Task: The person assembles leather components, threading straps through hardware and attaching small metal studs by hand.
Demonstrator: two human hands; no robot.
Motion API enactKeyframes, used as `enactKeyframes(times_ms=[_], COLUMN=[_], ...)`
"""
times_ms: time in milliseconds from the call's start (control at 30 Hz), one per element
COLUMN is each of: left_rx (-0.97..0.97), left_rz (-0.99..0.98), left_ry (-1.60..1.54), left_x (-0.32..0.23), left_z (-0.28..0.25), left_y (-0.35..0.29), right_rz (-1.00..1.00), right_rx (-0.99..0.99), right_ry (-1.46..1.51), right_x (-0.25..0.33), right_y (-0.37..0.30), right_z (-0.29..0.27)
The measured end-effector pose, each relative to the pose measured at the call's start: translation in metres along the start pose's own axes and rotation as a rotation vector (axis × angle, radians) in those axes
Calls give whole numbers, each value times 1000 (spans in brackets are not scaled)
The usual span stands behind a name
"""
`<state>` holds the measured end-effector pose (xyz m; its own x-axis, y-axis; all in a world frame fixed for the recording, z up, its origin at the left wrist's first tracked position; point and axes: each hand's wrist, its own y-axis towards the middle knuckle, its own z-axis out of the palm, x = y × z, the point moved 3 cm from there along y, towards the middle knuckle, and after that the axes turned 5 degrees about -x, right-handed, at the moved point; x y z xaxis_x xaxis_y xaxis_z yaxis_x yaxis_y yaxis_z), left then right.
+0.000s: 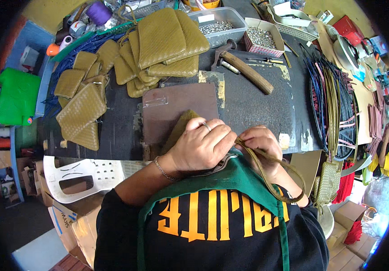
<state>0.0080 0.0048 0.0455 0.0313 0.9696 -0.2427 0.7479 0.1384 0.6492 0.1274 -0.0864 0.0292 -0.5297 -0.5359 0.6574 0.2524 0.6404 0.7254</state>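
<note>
Close to my chest, both hands meet at the table's near edge. My left hand [203, 145], with a ring and a bracelet, has its fingers curled over an olive woven pouch [179, 128]; much of the pouch is hidden behind that hand. A thin olive strap [299, 178] hangs in a loop from my right hand [263, 145], whose fingers pinch it beside the left fingertips. What lies exactly between the two sets of fingertips is hidden. Under the pouch is a brown board [194, 97] on the dark table [262, 113].
Stacked olive woven pouches [162, 38] lie at the far left, more pouches [82, 110] nearer. Behind sit a clear bin [224, 28] and a box of metal pieces [263, 38]. A hammer [248, 72] rests right of centre, strap bundles [332, 99] farther right. A white chair [81, 176] stands left.
</note>
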Motion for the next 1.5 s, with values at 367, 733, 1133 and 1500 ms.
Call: enactKeyframes(times_ms=[367, 733, 1133, 1500], left_rx=[-149, -169, -63, -29], left_rz=[75, 125, 147, -135], left_ry=[65, 88, 198, 280], left_x=[-9, -4, 4, 22], left_z=[2, 1, -16, -36], left_y=[-7, -3, -13, -13], right_rz=[-121, -202, -113, 418], right_rx=[7, 87, 576, 817], right_ry=[-17, -74, 156, -895], right_x=[10, 11, -4, -303], right_y=[-3, 4, 46, 207], right_z=[-1, -4, -2, 45])
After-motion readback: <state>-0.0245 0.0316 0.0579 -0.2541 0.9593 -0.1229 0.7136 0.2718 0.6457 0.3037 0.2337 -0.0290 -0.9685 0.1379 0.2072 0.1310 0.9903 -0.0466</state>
